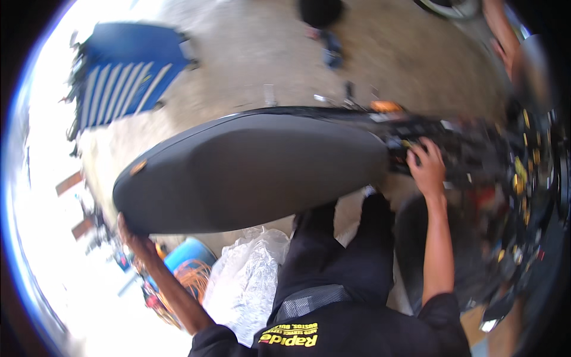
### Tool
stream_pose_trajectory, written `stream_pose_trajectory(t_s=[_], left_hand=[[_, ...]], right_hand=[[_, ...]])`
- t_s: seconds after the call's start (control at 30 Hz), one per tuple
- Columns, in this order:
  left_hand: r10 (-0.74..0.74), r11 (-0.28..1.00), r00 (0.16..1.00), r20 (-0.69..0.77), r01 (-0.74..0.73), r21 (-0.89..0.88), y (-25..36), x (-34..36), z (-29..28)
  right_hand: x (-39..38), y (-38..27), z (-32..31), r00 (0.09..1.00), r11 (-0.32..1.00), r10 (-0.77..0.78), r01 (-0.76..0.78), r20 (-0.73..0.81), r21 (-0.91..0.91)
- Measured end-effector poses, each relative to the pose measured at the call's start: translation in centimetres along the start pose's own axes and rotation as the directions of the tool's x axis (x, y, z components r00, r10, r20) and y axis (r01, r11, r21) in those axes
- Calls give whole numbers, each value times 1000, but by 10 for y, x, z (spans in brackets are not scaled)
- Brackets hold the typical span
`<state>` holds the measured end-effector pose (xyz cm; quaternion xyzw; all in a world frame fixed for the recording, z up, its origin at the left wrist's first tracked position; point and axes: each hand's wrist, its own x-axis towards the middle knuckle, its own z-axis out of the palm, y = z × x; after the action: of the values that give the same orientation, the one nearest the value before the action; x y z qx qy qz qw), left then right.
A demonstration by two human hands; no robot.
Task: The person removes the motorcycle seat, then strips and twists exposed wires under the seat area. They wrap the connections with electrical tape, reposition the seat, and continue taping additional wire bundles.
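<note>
A long dark grey motorcycle seat (267, 169) stretches across the middle, a small orange mark near its left end. At that end my left hand (134, 241) grips the lower corner, its fingers partly hidden by the seat. By the seat's narrow right end, my right hand (427, 169) has curled fingers on dark parts of the motorcycle frame (470, 146). What lies under those fingertips is too blurred to make out.
A blue slatted panel (134, 68) lies at the upper left. Clear plastic sheeting (247, 282), a blue drum (189, 254) and an orange coil (190, 279) are at the lower left. Another person's arm (502, 35) shows at the upper right. An orange light (386, 106) sits beyond the seat.
</note>
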<state>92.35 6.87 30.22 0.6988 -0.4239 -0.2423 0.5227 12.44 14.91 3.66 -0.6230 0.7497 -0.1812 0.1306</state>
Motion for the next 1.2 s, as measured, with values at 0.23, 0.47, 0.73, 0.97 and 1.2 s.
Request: stream_pose_trajectory(t_s=[0.23,0.47,0.73,0.97,1.2], left_hand=[[308,909,948,-79,-318,-271,208,-140,99],[675,729,737,33,-660,-181,343,-258,190],[667,730,744,36,-644,-230,341,-276,199],[695,660,708,124,-561,-500,303,-254,164],[608,712,788,95,-489,-504,244,-198,146]], right_hand=[[-14,1,6,958,998,13,3,286,-58],[39,77,-8,925,951,-158,237,346,-198],[87,25,-29,879,995,95,-91,467,-31],[199,-70,-23,737,808,151,-475,658,347],[275,-258,73,465,848,-211,-351,860,398]])
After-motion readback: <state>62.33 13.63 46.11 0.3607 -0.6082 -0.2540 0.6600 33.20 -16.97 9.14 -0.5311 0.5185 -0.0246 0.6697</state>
